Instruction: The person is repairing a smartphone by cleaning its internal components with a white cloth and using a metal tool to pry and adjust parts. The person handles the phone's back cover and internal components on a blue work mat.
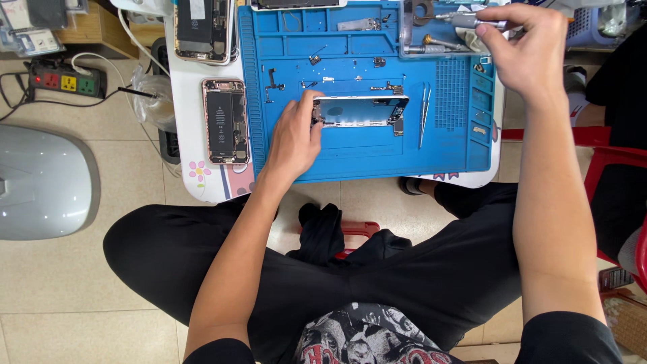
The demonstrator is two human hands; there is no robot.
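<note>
My left hand (294,138) rests on the blue work mat (364,158) and grips the left end of an opened phone housing (360,111), which lies flat in the mat's middle. At the mat's far right corner my right hand (529,47) pinches a small silver screwdriver (468,20) over a clear tray (431,34) that holds more drivers. Metal tweezers (424,114) lie just right of the housing. Small loose screws and brackets (377,62) are scattered on the mat beyond the housing.
Left of the mat on the small white table (185,121) lies an opened phone with its battery showing (225,121); another opened phone (202,30) lies beyond it. A power strip (64,81) and a grey domed object (44,182) are on the tiled floor at left. A red stool (606,168) stands at right.
</note>
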